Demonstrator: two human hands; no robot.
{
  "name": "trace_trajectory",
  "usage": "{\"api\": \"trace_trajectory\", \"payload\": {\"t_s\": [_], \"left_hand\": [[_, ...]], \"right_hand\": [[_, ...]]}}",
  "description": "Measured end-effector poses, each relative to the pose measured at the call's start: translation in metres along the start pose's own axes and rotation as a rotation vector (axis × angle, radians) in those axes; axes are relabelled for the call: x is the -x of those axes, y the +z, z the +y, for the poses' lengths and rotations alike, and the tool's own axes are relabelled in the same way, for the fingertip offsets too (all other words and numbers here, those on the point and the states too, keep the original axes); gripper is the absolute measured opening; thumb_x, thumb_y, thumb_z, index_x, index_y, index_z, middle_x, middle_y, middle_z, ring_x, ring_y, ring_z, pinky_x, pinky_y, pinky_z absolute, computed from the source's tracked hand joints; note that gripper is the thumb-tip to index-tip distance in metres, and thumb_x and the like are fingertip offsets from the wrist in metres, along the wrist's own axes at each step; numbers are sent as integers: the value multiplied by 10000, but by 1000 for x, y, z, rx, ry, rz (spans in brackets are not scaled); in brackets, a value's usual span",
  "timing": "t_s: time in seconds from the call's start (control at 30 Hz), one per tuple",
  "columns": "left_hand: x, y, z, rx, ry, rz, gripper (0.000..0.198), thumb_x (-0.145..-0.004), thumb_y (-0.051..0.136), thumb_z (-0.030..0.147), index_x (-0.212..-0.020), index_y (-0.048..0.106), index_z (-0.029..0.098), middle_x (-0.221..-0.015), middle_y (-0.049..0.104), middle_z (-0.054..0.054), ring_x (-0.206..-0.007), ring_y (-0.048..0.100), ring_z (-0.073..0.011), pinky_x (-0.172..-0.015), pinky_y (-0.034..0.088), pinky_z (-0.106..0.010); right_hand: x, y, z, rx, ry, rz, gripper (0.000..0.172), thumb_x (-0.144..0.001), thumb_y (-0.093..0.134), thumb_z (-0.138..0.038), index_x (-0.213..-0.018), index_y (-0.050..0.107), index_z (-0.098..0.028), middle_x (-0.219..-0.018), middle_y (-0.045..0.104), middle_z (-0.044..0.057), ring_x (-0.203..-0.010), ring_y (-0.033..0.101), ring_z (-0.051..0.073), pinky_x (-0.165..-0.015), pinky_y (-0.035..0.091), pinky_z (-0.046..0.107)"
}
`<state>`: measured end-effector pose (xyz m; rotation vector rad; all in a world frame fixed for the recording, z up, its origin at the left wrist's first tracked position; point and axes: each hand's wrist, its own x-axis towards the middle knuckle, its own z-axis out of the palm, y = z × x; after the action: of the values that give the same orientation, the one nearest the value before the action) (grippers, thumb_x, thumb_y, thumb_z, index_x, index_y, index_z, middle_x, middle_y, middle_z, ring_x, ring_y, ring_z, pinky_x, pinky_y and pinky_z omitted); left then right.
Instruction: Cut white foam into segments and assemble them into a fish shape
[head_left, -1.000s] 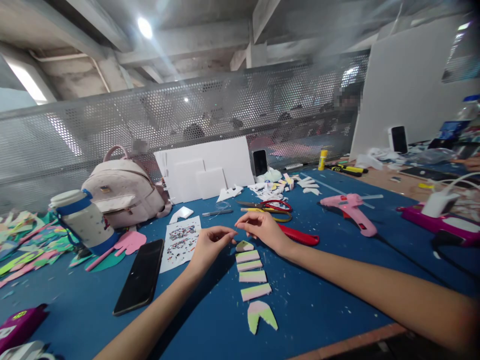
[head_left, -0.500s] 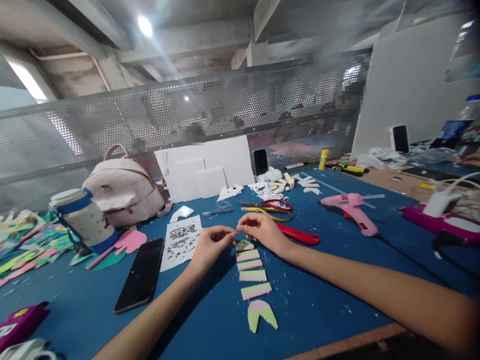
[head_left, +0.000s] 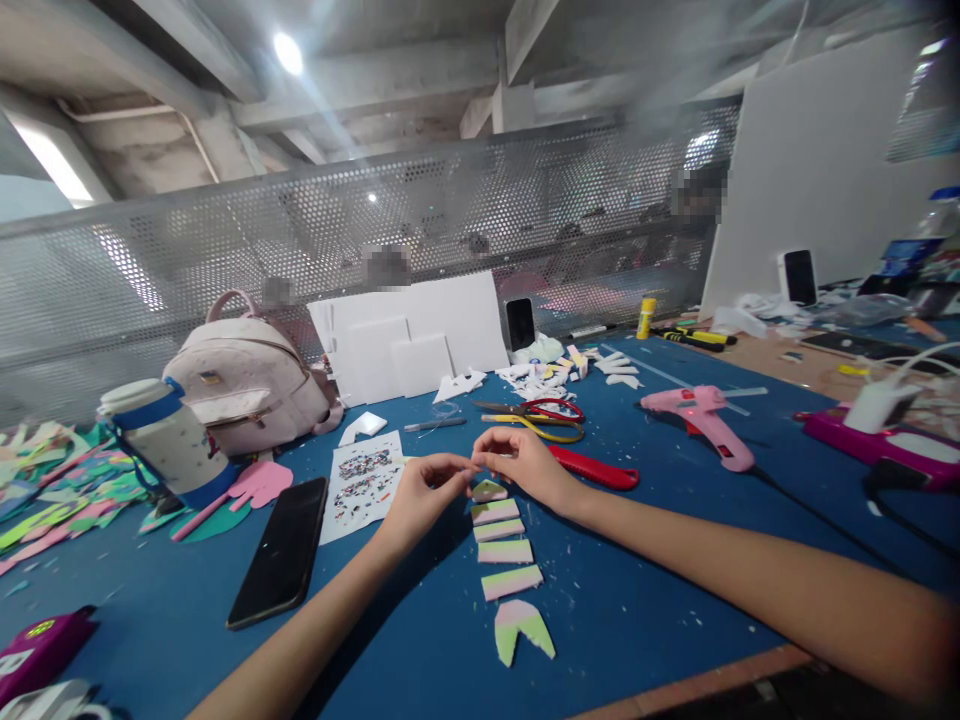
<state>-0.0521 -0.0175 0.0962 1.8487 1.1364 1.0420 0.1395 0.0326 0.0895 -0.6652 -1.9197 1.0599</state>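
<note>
My left hand (head_left: 431, 495) and my right hand (head_left: 525, 465) meet at the fingertips in the middle of the table. The fingers of both are pinched together, and whatever lies between them is too small to make out. Just below the fingertips is a small pointed foam piece (head_left: 490, 490) in green and pink. Several green-and-pink foam strips (head_left: 506, 551) run in a column toward me. A forked tail-shaped foam piece (head_left: 523, 628) ends that column. Behind my right hand lie scissors (head_left: 551, 410) and a red utility knife (head_left: 596, 468).
Left of my hands are a sheet with small sparkling bits (head_left: 364, 490), a black phone (head_left: 281, 550), a bottle (head_left: 169, 440) and a backpack (head_left: 247, 375). A pink glue gun (head_left: 701, 415) with its cord lies on the right. White scraps (head_left: 536, 380) sit farther back.
Almost nothing differs. Both hands keep their pinch in the same place, and the foam pieces have not moved. At the far right edge, another person's hand is no longer visible.
</note>
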Motion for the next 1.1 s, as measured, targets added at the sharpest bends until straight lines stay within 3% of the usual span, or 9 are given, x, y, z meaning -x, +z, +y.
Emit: {"api": "trace_trajectory", "payload": {"t_s": [0.6, 0.9, 1.1], "left_hand": [[-1, -1, -5, -33, -3, -13, 277, -977, 583, 403, -981, 644, 133, -688, 588, 36, -546, 553, -87, -557, 502, -234], [-1, 0, -1, -29, 9, 17, 282, -971, 587, 408, -942, 655, 137, -845, 660, -15, -734, 637, -136, -713, 550, -307], [-1, 0, -5, -23, -3, 12, 294, -970, 588, 417, -932, 658, 134, -765, 644, 6, -685, 634, -130, -699, 550, -306]], "right_hand": [[-1, 0, 1, 78, -54, 15, 239, -975, 629, -351, -918, 638, -119, -862, 645, 18, -781, 638, 145, -744, 552, 317], [0, 0, -3, 66, -52, 27, 251, -973, 629, -365, -904, 650, -125, -855, 653, 19, -791, 641, 149, -765, 548, 326], [1, 0, -5, 44, -47, 35, 255, -968, 633, -374, -908, 655, -127, -860, 658, 21, -801, 641, 154, -776, 540, 332]]}}
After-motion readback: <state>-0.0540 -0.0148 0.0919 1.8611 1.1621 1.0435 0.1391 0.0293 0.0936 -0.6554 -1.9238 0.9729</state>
